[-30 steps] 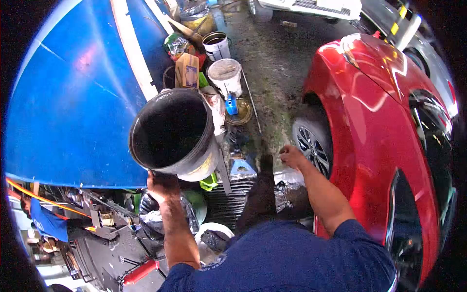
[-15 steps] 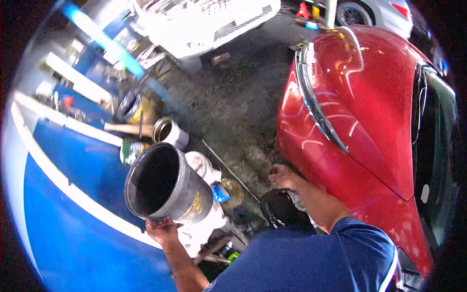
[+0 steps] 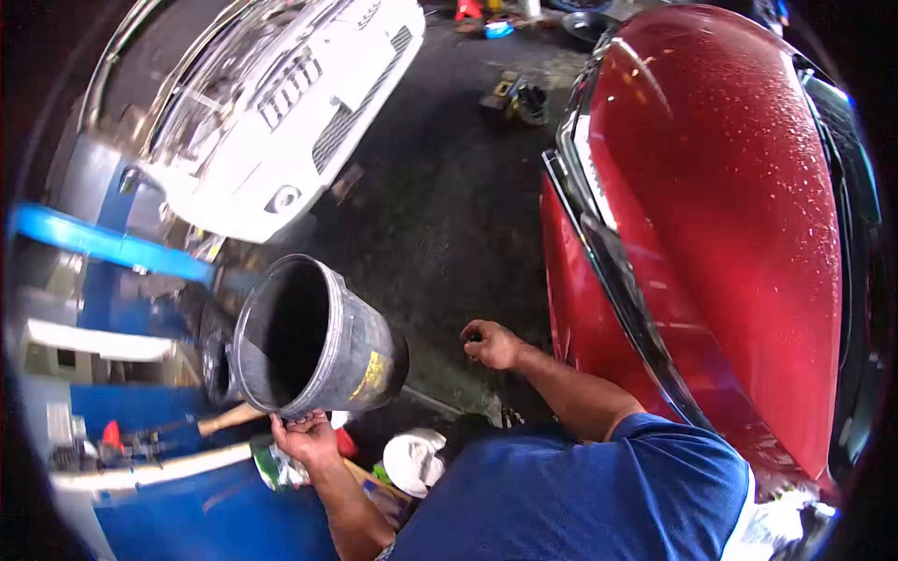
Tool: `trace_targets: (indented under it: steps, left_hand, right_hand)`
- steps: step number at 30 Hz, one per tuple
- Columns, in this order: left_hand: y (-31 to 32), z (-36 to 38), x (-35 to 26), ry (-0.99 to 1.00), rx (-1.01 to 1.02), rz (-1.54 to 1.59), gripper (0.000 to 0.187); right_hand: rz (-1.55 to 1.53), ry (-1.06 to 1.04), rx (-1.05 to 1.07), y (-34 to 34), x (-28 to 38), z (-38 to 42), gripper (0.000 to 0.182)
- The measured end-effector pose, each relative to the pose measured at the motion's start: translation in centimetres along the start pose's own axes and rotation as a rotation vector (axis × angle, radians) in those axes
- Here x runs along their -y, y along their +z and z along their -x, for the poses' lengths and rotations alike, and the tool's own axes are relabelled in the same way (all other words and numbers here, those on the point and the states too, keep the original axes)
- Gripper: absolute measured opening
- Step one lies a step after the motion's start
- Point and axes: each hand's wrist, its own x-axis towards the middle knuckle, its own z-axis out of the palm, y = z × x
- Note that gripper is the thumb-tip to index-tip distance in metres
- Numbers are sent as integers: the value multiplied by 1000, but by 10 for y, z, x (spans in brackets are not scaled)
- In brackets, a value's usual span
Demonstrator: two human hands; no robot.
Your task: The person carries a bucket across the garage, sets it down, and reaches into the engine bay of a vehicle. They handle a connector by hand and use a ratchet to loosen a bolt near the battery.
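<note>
- The red car (image 3: 692, 234) stands to the right of my right hand, beads of water on its hood.
- The white car (image 3: 290, 103), its front towards me, is beyond both my hands, to the left.
- The dark floor (image 3: 440, 215) stretches ahead of my right hand.
- The black bucket (image 3: 369, 332) is just above my left hand, tilted, its open mouth turned to the left; a yellow mark (image 3: 372, 373) shows on its side.
- A white container (image 3: 412, 462) sits low, to the right of my left hand.
- My left hand (image 3: 307, 438) is clamped on the bucket's lower rim.
- My right hand (image 3: 493, 344) hangs in the air, fingers loosely curled, tips slightly apart.
</note>
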Motion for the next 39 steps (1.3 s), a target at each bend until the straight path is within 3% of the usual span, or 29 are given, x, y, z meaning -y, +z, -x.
trace_targets:
  steps: [4, 8, 9, 10, 11, 13, 18, 21, 24, 28, 32, 33, 35, 39]
  left_hand:
    - [103, -103, 29, -77, 49, 13, 26]
    - [183, -205, 84, -216, 28, 16, 25]
    - [203, -233, 101, -247, 90, -34, 24]
    - [226, -260, 117, -291, 125, -74, 24]
    - [256, -285, 131, -333, 177, -108, 24]
    - [313, -318, 160, -358, 200, -147, 26]
    - [444, -417, 235, -521, 383, -109, 28]
    - [522, -448, 281, -528, 470, -97, 28]
    - [606, -457, 327, -507, 374, -167, 29]
    - [692, -480, 377, -494, 420, -109, 31]
    - [772, -508, 409, -525, 536, -115, 29]
    - [794, -513, 417, -537, 559, -135, 28]
    - [838, -515, 435, -514, 551, -182, 27]
    - [917, -544, 514, -504, 502, -288, 26]
  right_hand:
    - [-29, -2, -128, -55, 28, -71, 33]
    - [192, -17, -356, -106, 21, -120, 33]
    - [186, 4, -389, -118, 25, -132, 33]
    - [188, 166, -391, -130, 8, -158, 34]
    - [215, 296, -439, -136, 43, -162, 34]
    - [269, 249, -584, -148, 27, -195, 33]
    - [123, 286, -691, -198, 85, -231, 27]
    - [72, 373, -737, -243, 99, -251, 25]
    - [125, 222, -862, -306, 62, -292, 24]
    - [32, 216, -968, -395, 51, -364, 28]
    - [-174, 187, -999, -474, 140, -418, 30]
    - [-121, 197, -1022, -493, 143, -435, 30]
    - [-347, 153, -911, -536, 170, -459, 28]
    - [-433, -8, -955, -632, 185, -510, 25]
